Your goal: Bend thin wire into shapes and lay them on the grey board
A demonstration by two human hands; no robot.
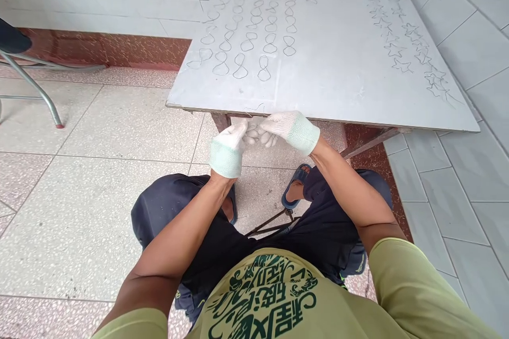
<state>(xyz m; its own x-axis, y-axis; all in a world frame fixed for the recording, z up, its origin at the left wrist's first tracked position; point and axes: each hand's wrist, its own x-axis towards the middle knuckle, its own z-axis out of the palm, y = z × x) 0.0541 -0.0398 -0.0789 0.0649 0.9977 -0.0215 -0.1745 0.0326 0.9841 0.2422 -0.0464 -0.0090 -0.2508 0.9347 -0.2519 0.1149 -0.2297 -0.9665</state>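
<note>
In white knit gloves with pale green cuffs, my left hand (238, 135) and my right hand (278, 128) meet just off the table's front edge. Both have their fingers closed around a thin bent wire (254, 109), whose loose ends rise above the fingertips against the tabletop. The part of the wire between the fingers is hidden. Beyond my hands, on the white tabletop (330, 79), lie rows of figure-eight wire shapes (264, 68), the nearest a short way past the edge. Star-shaped wires (402, 65) lie in rows at the right.
The tabletop meets tiled walls (473, 42) at the back and right. A wooden table leg (221, 121) stands under the front edge. A metal-framed chair (43, 87) is on the speckled floor (111, 212) at far left. My knees are spread below my hands.
</note>
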